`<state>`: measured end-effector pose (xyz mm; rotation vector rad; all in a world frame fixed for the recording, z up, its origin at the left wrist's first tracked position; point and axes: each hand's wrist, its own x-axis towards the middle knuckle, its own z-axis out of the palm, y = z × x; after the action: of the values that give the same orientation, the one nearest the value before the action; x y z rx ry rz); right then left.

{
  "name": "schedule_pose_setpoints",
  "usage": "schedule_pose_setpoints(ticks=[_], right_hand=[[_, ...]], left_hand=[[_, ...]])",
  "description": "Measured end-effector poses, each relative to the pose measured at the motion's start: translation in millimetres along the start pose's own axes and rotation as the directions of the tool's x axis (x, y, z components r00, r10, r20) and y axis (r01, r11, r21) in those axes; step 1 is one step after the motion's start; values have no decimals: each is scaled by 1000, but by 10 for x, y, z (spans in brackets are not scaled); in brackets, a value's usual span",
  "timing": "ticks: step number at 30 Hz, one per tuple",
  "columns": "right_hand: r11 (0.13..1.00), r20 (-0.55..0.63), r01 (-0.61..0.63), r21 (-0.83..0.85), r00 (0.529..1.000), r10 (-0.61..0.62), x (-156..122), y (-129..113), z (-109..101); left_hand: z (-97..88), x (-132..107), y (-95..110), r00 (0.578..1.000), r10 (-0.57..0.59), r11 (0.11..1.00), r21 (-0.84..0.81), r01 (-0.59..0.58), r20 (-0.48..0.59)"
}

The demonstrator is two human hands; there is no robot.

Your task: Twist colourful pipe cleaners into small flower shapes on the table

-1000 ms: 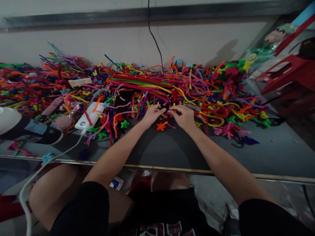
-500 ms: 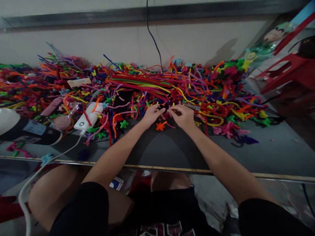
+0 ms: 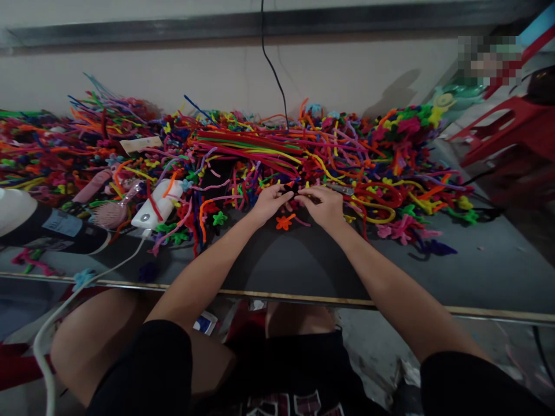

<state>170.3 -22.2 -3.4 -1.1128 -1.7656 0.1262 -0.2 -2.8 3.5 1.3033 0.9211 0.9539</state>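
My left hand (image 3: pixel 269 204) and my right hand (image 3: pixel 325 205) meet over the near edge of a heap of colourful pipe cleaners (image 3: pixel 255 147). Their fingers are pinched, and a small dark fuzzy piece (image 3: pixel 292 188) shows between the fingertips. What exactly each hand grips is too small and dim to make out. Just below the hands an orange pipe-cleaner flower (image 3: pixel 284 222) lies on the dark grey table (image 3: pixel 299 266). Close to my right hand, the metal end of a tool (image 3: pixel 340 188) sticks out, its kind unclear. A green flower (image 3: pixel 219 218) lies left of my left hand.
On the left are a white device (image 3: pixel 156 205) with a white cable (image 3: pixel 119 266), a pink hairbrush (image 3: pixel 115 214) and a big dark-and-white container (image 3: pixel 52 225) on its side. A black cord (image 3: pixel 273 72) hangs before the wall. Red plastic stools (image 3: pixel 511 127) stand at the right.
Both hands stay in nearly the same place, with only slight finger movement around the dark piece. The whole view has shifted very slightly.
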Motion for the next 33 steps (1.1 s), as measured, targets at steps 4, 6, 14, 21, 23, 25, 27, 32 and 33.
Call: schedule_pose_setpoints(ticks=[4,6,14,21,23,25,27,32,33], right_hand=[[1000,-8,7,8,1000,-7,4,-6,-1],[1000,-14,8,17,1000,-7,3,-7,-1],[999,-27,19,36,999,-18,0,-8,4],[999,-27,27,42,999,-26,4,-7,-1],[999,-28,22,39,999,-21,5,-5,-4],[999,-25,16,36,1000,-15,6,-5,-6],[999,-19,6,37,1000,-5,7,-9,-10],[999,-4,3,41,1000,-3,14,-25,-20],[999,-1,11,41,1000,-11,15,-27,-21]], left_hand=[[5,-3,4,1000,7,1000,9,-7,2],[10,-6,7,1000,15,1000,11,-15,1],[9,-3,1,1000,11,1000,22,-11,-5],[19,-3,7,1000,3,1000,21,-3,-14],[23,0,5,1000,1,1000,18,0,-20],[25,4,1,1000,3,1000,19,-3,-25],[25,8,-5,1000,8,1000,24,-7,-24],[22,5,-4,1000,18,999,42,-17,-18],[22,1,0,1000,18,999,45,-17,-17]])
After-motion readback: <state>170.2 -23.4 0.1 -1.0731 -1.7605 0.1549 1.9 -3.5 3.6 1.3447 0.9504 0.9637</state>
